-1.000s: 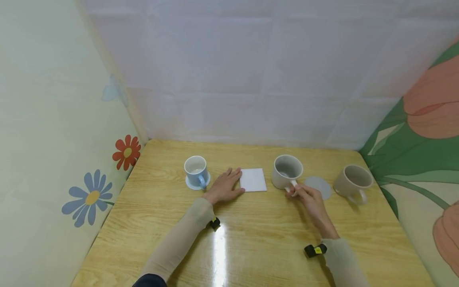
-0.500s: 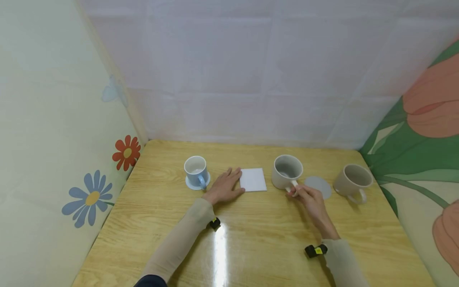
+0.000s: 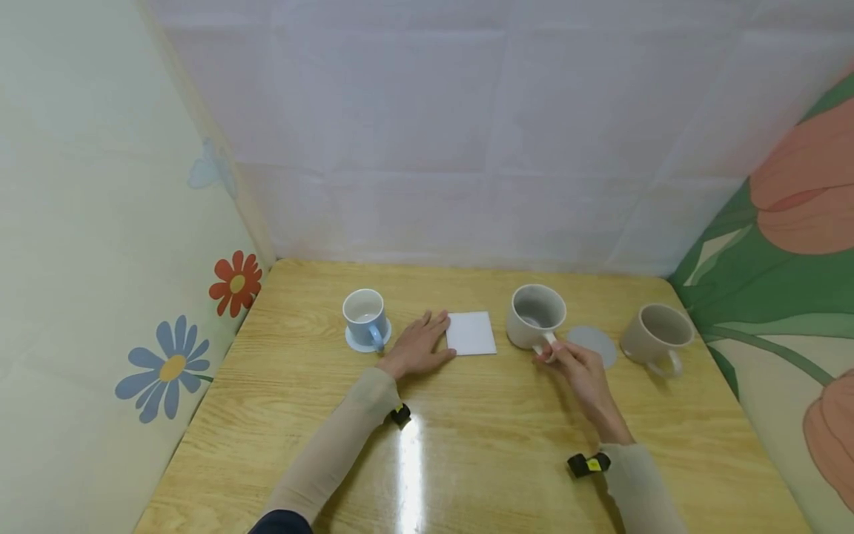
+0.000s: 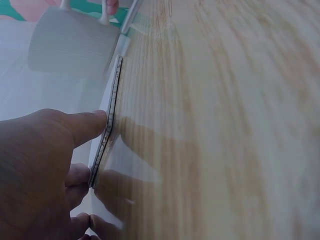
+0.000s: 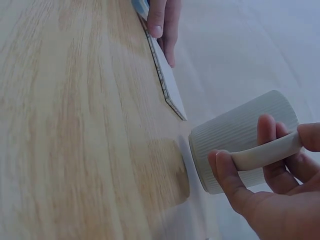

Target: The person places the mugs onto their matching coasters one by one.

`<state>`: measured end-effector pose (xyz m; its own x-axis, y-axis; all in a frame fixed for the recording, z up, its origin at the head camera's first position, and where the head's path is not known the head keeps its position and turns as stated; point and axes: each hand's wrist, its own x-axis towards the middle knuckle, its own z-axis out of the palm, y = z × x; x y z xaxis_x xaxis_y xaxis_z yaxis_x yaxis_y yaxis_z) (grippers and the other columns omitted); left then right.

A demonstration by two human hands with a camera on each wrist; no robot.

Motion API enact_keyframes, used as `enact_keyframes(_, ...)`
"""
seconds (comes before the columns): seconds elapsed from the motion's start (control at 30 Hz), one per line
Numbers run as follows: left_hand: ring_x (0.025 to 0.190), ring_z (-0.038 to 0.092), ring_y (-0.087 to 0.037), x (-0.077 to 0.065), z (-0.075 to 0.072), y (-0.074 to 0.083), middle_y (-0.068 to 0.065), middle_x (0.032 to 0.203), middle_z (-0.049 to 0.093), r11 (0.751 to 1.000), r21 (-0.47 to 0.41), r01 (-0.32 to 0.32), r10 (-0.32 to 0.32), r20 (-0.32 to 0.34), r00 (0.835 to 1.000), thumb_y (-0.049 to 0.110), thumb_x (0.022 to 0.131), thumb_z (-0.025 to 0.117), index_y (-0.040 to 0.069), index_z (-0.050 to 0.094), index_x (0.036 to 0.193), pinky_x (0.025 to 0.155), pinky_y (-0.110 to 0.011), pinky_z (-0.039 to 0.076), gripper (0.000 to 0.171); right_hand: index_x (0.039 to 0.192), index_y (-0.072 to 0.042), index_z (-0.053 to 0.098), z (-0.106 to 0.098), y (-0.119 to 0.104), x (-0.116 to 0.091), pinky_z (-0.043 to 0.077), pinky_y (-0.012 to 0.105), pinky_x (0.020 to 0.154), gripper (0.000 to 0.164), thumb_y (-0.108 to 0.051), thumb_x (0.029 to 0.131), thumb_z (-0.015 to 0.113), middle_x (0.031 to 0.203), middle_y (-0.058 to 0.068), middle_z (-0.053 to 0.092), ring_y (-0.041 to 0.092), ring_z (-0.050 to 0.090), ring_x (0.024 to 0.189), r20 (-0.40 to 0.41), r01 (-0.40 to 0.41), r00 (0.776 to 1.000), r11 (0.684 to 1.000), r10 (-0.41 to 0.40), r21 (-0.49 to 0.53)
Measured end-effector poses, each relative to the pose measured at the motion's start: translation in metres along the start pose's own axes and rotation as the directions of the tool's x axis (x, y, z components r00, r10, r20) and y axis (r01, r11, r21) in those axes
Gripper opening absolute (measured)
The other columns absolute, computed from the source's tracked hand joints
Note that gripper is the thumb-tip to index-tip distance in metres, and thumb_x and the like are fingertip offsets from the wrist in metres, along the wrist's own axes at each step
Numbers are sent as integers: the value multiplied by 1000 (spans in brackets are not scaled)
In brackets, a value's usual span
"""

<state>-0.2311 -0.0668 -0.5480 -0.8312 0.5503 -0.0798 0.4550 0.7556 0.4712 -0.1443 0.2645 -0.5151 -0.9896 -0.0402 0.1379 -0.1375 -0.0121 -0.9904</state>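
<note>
My right hand (image 3: 582, 374) pinches the handle of a white ribbed mug (image 5: 240, 137). The mug is upright, and a thin gap seems to show between its base and the table in the right wrist view. To its left lies a square white coaster (image 3: 471, 334). My left hand (image 3: 419, 347) rests at the coaster's left side with fingers spread. In the left wrist view, the thumb (image 4: 90, 125) touches the coaster's near edge and some fingertips are partly hidden behind the coaster.
A small blue mug (image 3: 365, 319) stands on a round pale coaster (image 3: 351, 343) at the left. A round grey coaster (image 3: 592, 344) lies just right of the held mug. Farther right is a beige mug (image 3: 654, 337). Fabric walls (image 3: 400, 133) border the wooden table (image 3: 494, 452).
The white mug and my right hand have shifted very slightly right and away from me. My left hand and the square coaster stay put.
</note>
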Motion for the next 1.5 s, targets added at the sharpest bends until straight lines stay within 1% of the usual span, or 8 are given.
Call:
enact_keyframes(0.2, 166, 15, -38, -1, 0, 0, -4, 179, 21, 1000, -1, 10, -10, 11, 1000, 48, 108, 57, 9, 30, 169, 135, -54, 19, 76, 98, 30, 58, 1, -2, -1, 65, 32, 93, 42, -9, 113, 52, 95, 11, 76, 15, 79, 99, -6, 2, 1000, 1000, -2, 3)
enact_keyframes(0.47, 166, 14, -37, 0, 2, -1, -3, 179, 20, 1000, 3, 13, -13, 17, 1000, 49, 109, 56, 10, 29, 169, 135, -54, 18, 77, 97, 36, 50, 4, -5, -3, 65, 29, 90, 45, -6, 112, 52, 91, 5, 76, 15, 80, 94, -27, 13, 1000, 999, -12, 37)
enact_keyframes(0.9, 166, 15, -37, 2, 4, -1, -4, 179, 21, 1000, 0, 9, -9, 1, 1000, 49, 109, 57, 9, 30, 169, 135, -56, 19, 77, 97, 33, 53, 4, -10, -2, 64, 24, 89, 43, -6, 112, 52, 91, 3, 77, 14, 80, 94, -23, 24, 999, 1000, -24, 1)
enact_keyframes(1.0, 166, 14, -37, 1, 5, -1, -4, 179, 21, 1000, -9, 11, -11, -2, 1000, 48, 108, 57, 9, 30, 169, 135, -56, 18, 77, 96, 30, 57, 5, -11, -2, 64, 24, 90, 40, -6, 112, 52, 91, 3, 76, 15, 80, 95, -25, 29, 999, 1000, -29, -4)
enact_keyframes(1.13, 166, 13, -36, 1, 6, -2, -3, 179, 20, 1000, -12, 18, -18, -4, 1000, 49, 108, 57, 10, 29, 169, 135, -55, 17, 78, 93, 21, 66, 8, -11, -2, 63, 24, 91, 35, -6, 112, 52, 91, 4, 75, 14, 80, 95, -23, 43, 999, 999, -43, 6)
enact_keyframes(1.23, 167, 12, -35, 1, 6, -2, -2, 179, 18, 1000, -8, 23, -23, -1, 1000, 50, 109, 57, 10, 28, 170, 135, -55, 16, 78, 94, 22, 65, 9, -11, 0, 63, 24, 92, 36, -6, 112, 52, 91, 3, 75, 14, 80, 95, -20, 49, 999, 999, -49, 10)
enact_keyframes(1.37, 167, 11, -34, 1, 5, -3, -2, 179, 18, 1000, -13, 26, -25, 4, 1000, 50, 109, 57, 11, 28, 170, 135, -54, 16, 78, 97, 29, 59, 9, -11, 1, 63, 24, 93, 39, -7, 112, 52, 92, 2, 75, 14, 80, 95, -12, 51, 999, 999, -52, -4)
enact_keyframes(1.5, 167, 12, -34, 1, 6, -3, -2, 179, 18, 999, -20, 29, -29, 4, 1000, 50, 108, 57, 11, 29, 169, 135, -54, 16, 78, 96, 27, 61, 9, -11, 2, 63, 24, 93, 38, -6, 112, 52, 92, 3, 75, 14, 80, 96, -6, 56, 998, 998, -56, -12)
